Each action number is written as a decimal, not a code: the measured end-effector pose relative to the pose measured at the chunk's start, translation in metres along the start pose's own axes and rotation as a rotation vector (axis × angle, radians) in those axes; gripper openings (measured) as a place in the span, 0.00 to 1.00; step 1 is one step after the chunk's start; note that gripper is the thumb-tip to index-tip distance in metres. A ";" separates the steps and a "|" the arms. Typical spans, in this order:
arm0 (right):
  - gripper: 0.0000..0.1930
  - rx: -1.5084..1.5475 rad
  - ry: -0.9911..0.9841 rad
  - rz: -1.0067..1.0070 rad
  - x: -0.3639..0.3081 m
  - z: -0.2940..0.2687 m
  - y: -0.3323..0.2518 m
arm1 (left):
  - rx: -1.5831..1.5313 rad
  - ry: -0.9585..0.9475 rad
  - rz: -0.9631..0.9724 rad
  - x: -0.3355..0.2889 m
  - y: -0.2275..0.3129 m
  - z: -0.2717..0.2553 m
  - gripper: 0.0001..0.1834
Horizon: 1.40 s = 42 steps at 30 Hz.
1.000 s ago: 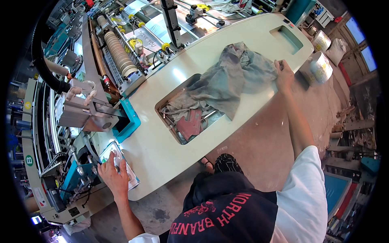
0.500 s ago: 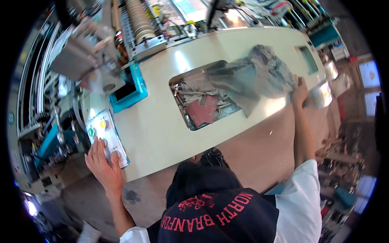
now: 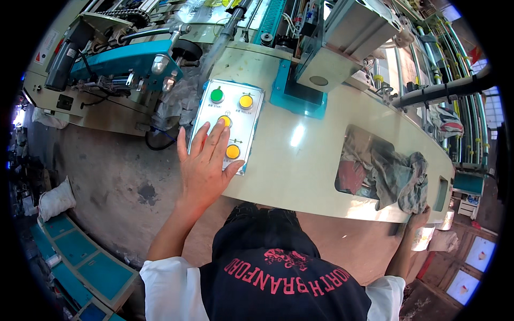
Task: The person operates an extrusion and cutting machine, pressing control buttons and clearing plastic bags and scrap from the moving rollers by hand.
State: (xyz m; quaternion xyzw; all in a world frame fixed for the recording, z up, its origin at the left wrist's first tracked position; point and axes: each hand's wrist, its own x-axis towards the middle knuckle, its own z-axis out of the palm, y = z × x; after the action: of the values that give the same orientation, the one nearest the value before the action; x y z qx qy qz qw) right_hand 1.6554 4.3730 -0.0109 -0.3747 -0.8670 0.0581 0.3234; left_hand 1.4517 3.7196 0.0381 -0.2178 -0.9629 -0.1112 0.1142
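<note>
My left hand [image 3: 205, 158] is open, its fingers spread over a white control panel [image 3: 248, 124]. One fingertip reaches the middle yellow button [image 3: 225, 121], while the thumb lies beside the lower yellow button [image 3: 233, 152]. Above the fingers, a green button [image 3: 217, 95] and another yellow button [image 3: 246, 101] stay uncovered. Far to the right, my right hand [image 3: 419, 218] rests at the front edge of the cream machine cover [image 3: 300, 176], against a crumpled grey-green cloth [image 3: 399, 174]. Its fingers are too small and partly hidden to read.
The cloth hangs partly over a rectangular opening holding rags and a reddish piece [image 3: 351, 176]. A grey metal housing [image 3: 334, 59] overhangs a teal-framed slot [image 3: 276, 96]. At left are a teal machine arm [image 3: 115, 64] and teal cabinets [image 3: 104, 273]; a white sack [image 3: 57, 199] sits nearby.
The view has swung left, so the panel now appears nearer the middle. My left hand stays at the panel, and my right hand remains at the cover's edge beside the cloth.
</note>
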 end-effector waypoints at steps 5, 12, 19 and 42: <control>0.15 0.043 0.027 -0.032 -0.002 0.002 -0.005 | 0.058 0.039 0.060 0.011 0.002 -0.004 0.30; 0.15 0.058 0.017 -0.019 -0.007 0.002 -0.011 | -0.017 0.052 0.075 0.020 0.000 -0.007 0.32; 0.14 0.139 0.034 0.072 -0.007 0.008 -0.012 | -0.042 0.034 0.057 0.027 0.001 -0.008 0.31; 0.19 0.027 0.029 0.114 -0.014 0.016 -0.006 | 0.034 0.014 0.146 0.023 -0.002 -0.008 0.30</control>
State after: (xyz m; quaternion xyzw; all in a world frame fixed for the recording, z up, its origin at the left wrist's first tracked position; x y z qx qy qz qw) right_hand 1.6491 4.3618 -0.0290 -0.4200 -0.8385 0.0828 0.3372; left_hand 1.4319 3.7251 0.0521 -0.2846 -0.9454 -0.0877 0.1323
